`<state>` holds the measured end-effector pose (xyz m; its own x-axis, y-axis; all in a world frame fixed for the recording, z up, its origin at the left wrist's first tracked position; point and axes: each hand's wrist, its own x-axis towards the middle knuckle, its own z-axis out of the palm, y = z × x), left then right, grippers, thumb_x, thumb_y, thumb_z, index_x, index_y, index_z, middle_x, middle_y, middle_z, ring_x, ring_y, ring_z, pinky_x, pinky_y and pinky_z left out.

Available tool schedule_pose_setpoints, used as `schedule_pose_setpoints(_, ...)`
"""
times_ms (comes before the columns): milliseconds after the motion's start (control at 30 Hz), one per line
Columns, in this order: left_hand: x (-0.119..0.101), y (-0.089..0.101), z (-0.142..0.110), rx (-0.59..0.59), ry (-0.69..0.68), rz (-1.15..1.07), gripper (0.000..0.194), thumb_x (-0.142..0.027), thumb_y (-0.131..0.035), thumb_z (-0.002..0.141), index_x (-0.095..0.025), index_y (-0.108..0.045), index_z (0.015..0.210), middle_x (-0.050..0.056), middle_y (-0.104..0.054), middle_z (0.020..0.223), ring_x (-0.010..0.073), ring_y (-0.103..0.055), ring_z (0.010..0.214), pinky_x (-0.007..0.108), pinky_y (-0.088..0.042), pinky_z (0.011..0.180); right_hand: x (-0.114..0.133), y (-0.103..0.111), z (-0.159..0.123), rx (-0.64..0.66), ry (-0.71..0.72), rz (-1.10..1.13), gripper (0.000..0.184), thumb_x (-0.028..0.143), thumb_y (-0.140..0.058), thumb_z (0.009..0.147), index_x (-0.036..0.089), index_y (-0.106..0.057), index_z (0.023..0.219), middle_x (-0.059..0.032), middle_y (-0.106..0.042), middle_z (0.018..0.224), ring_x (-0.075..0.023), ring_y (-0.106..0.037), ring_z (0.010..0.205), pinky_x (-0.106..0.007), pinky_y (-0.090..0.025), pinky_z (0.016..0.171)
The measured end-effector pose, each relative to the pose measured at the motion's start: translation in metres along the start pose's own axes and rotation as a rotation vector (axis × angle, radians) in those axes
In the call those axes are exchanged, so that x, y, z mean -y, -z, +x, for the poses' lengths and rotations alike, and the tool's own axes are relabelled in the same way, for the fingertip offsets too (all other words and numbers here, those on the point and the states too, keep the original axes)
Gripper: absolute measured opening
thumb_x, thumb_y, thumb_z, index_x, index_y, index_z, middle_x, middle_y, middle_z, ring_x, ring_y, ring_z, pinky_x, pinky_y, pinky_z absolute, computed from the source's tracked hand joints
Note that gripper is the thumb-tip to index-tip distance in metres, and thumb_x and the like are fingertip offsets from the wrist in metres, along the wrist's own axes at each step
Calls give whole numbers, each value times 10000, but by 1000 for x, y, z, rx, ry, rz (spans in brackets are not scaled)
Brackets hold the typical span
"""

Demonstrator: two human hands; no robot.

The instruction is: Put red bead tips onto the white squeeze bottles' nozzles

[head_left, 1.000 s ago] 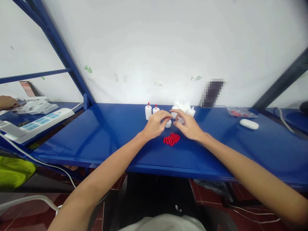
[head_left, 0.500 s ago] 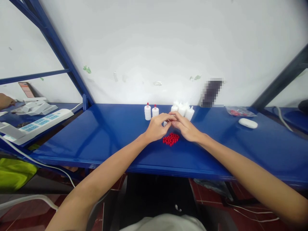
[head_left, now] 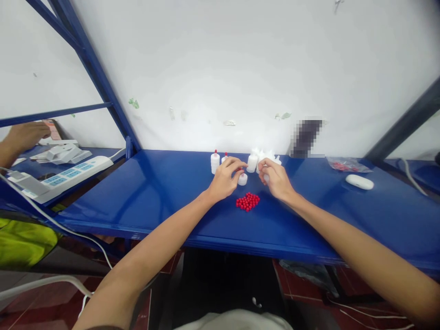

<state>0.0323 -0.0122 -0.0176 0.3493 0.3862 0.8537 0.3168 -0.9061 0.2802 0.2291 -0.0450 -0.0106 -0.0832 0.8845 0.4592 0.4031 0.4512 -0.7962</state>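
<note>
On the blue shelf [head_left: 154,192], my left hand [head_left: 224,179] is curled, with its fingertips pinched just above a small white bottle [head_left: 242,179] that stands between my hands. I cannot make out what the pinch holds. My right hand [head_left: 277,179] is closed round another white bottle [head_left: 266,177], close to a cluster of uncapped white bottles [head_left: 258,158] at the back. Two white bottles with red caps [head_left: 215,162] stand left of my left hand. A pile of small red caps [head_left: 247,201] lies in front, between my wrists.
A white power strip [head_left: 67,176] and paper boxes [head_left: 58,151] sit on the left shelf, where another person's hand [head_left: 22,136] reaches in. To the right lie a white case [head_left: 359,182] and a plastic bag of red pieces [head_left: 345,164]. Blue frame posts [head_left: 99,78] rise at both sides.
My hands were touching over the red pile half a second ago and have drawn apart. The right hand has moved right and back towards the bottle cluster. A small bottle now stands between them.
</note>
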Motion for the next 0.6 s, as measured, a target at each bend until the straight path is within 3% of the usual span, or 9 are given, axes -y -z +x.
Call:
schedule_pose_setpoints(167,1,2,1,1,-30,57,198,-64,-542,909,-177,-656,1024,54,-626,1000,142,-613,966,314,-524,876,-11,0,4,82,75,-158,220,201,-435,790,237,-428,1007,-35,-564,952,-188,-538,791,-344,-460,725)
schedule_pose_setpoints(333,3,4,3,-22,-37,65,182,-51,-557,896,-172,-662,981,47,-648,978,140,-628,939,311,-527,863,-17,-3,5,74,107,-176,390,299,-460,897,208,-405,1272,-81,-578,1099,-207,-559,896,-381,-459,844)
schedule_pose_setpoints(433,5,5,4,-34,-41,49,155,-62,-561,901,-164,-664,957,48,-666,962,137,-640,922,304,-533,849,-18,-4,6,28,66,-171,450,437,-498,922,221,-413,1308,-62,-598,1045,-195,-578,814,-365,-474,782)
schedule_pose_setpoints(600,6,7,5,-35,-23,42,131,-81,-568,906,-166,-663,937,35,-683,928,129,-647,881,291,-533,826,-12,-7,5,-13,50,-221,410,536,-480,929,240,-406,1203,30,-551,736,-156,-490,553,-311,-419,583)
